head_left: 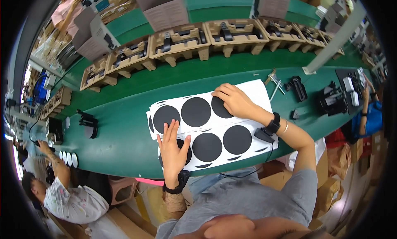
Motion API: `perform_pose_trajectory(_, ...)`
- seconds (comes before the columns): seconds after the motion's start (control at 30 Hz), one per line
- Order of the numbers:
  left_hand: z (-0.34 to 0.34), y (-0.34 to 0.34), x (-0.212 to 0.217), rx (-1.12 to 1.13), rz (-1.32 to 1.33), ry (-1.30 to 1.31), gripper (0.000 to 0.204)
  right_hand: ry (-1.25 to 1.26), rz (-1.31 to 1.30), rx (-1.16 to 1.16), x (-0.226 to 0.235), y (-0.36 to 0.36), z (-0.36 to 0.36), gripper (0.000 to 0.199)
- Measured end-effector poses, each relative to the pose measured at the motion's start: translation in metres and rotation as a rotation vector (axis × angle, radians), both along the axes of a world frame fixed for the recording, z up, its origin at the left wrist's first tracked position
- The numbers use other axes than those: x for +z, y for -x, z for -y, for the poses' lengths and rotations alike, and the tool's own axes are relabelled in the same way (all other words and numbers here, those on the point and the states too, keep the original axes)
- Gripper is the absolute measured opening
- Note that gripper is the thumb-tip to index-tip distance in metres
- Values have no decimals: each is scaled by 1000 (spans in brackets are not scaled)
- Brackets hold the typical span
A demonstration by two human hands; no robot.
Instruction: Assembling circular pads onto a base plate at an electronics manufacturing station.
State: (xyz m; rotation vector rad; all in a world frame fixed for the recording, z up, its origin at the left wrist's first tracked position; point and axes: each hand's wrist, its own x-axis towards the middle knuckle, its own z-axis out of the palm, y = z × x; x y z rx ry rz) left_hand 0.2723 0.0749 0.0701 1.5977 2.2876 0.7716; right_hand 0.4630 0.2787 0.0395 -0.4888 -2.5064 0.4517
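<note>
The left hand [173,150] lies open and flat on the lower sheet [248,150], likely to pin it to the table [124,135]. At 2 o'clock from it, the right hand [235,100] rests with curled fingers on a disc [218,108] of the upper sheet [256,90], fingertips apparently working its edge. Count: two white sheets, six full black discs visible, three per sheet. Trays [182,42] line the table's far side at 12 o'clock, five fully visible

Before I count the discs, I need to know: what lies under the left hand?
Under the left hand, flat on the white sheets of round black discs, one black disc shows at the palm's edges. Its middle is covered. Fingertips reach the upper sheet's black disc.
</note>
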Motion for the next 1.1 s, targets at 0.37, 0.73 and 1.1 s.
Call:
perform_pose_trajectory(0.37, 19, -11, -4, -8, -20, 50, 53, 54, -233, 13, 5, -26, 13, 23)
perform_pose_trajectory(0.73, 26, 35, 7, -166, 478, 3, 56, 1071, -1350, -167, -46, -113, -45, 12)
perform_pose_trajectory(1.1, 42, 393, -67, 568, -74, 84, 113, 1268, -1348, 75, -81, -168, -91, 11)
